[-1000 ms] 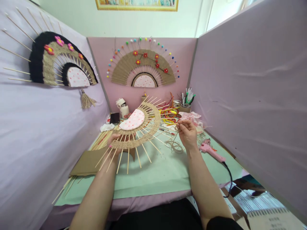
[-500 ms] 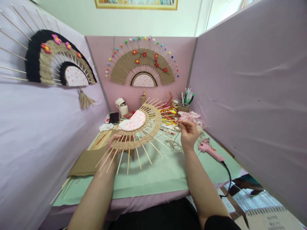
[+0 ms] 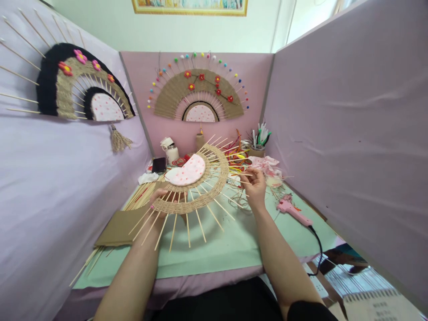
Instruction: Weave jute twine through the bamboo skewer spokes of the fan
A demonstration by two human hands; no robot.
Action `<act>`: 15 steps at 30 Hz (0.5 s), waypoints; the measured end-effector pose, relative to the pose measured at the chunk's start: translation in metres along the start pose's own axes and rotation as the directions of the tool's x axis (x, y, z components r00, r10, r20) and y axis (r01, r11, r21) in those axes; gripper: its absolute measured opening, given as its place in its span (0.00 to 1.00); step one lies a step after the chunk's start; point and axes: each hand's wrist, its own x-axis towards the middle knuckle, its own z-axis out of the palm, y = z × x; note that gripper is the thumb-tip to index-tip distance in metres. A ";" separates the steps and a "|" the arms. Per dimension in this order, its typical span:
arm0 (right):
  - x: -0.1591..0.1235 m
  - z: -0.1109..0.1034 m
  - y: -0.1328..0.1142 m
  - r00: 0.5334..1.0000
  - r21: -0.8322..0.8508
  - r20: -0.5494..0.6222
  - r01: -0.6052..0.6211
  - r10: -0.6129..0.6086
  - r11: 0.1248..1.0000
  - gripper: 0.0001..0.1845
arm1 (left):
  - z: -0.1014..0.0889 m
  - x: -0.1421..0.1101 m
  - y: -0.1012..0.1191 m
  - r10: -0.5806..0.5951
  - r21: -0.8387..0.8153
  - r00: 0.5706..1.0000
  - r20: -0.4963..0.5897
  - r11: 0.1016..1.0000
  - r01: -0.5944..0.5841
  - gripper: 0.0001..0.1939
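Note:
A half-round woven fan (image 3: pixel 192 206) is tilted over the table, with a pink-dotted white cloth centre (image 3: pixel 189 171), a band of tan twine and bare bamboo sticks fanning outward. My left hand (image 3: pixel 160 198) grips its left end from below, the fingers partly hidden behind the weave. At the fan's right side, my right hand (image 3: pixel 256 185) has its fingertips pinched together among the stick tips; what they hold is too small to make out. Loose twine (image 3: pixel 239 199) lies in loops on the table just left of that hand.
On the right lies a pink glue gun (image 3: pixel 294 210) with a black cord. Brown cardboard (image 3: pixel 120 227) and bamboo sticks (image 3: pixel 142 195) lie at left. Behind are a white bottle (image 3: pixel 171 154), a phone (image 3: pixel 158 165), coloured craft stems (image 3: pixel 234 154) and a tool pot (image 3: pixel 257 150). Finished fans (image 3: pixel 167 98) hang on the partitions.
My right hand has moved slightly left and down, to the stick tips on the fan's right. The fan has turned a little and shifted slightly, still in my left hand.

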 end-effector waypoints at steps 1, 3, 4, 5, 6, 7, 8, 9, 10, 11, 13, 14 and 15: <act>-0.001 0.001 0.000 1.000 -0.006 -0.004 -0.001 0.001 1.000 0.15 | -0.002 0.000 0.000 -0.025 0.002 0.999 0.031 1.000 0.025 0.23; -0.002 0.004 -0.001 1.000 -0.023 -0.005 -0.001 0.001 1.000 0.14 | -0.005 0.000 -0.001 -0.075 0.012 0.993 0.087 0.997 0.074 0.21; -0.003 0.005 -0.001 1.000 -0.028 0.000 -0.007 0.007 1.000 0.13 | -0.006 0.000 -0.001 -0.100 0.020 0.989 0.108 0.995 0.099 0.21; -0.003 0.006 -0.001 1.000 -0.029 0.004 -0.018 0.018 0.999 0.13 | -0.006 0.000 -0.001 -0.124 0.027 0.984 0.127 0.992 0.122 0.21; -0.004 0.007 -0.001 1.000 -0.026 0.007 -0.030 0.030 0.999 0.13 | -0.007 0.001 -0.001 -0.145 0.032 0.979 0.142 0.989 0.141 0.21; -0.004 0.008 -0.001 0.999 -0.020 0.011 -0.040 0.040 0.999 0.12 | -0.008 0.001 -0.001 -0.160 0.035 0.975 0.154 0.987 0.156 0.22; -0.005 0.009 -0.001 0.999 -0.012 0.018 -0.048 0.048 0.999 0.13 | -0.009 0.002 0.000 -0.172 0.038 0.971 0.166 0.985 0.168 0.23; -0.005 0.010 0.000 0.998 -0.003 0.027 -0.057 0.057 0.998 0.13 | -0.010 0.002 0.000 -0.178 0.040 0.968 0.174 0.984 0.174 0.23; -0.006 0.010 0.000 0.997 0.005 0.034 -0.068 0.068 0.998 0.13 | -0.011 0.003 0.001 -0.174 0.039 0.969 0.176 0.985 0.169 0.23; -0.006 0.011 0.001 0.996 0.010 0.042 -0.084 0.084 0.996 0.13 | -0.012 0.003 0.001 -0.159 0.035 0.972 0.171 0.987 0.155 0.23; -0.006 0.011 0.002 0.991 0.020 0.046 -0.126 0.125 0.992 0.13 | -0.012 0.003 0.001 -0.114 0.025 0.981 0.156 0.993 0.111 0.22; -0.006 0.011 0.003 0.988 0.028 0.042 -0.147 0.145 0.989 0.14 | -0.010 0.003 0.001 -0.077 0.017 0.987 0.139 0.997 0.076 0.21; -0.006 0.011 0.003 0.987 0.039 0.035 -0.161 0.159 0.986 0.15 | -0.007 0.002 -0.001 -0.029 0.007 0.994 0.109 1.000 0.029 0.20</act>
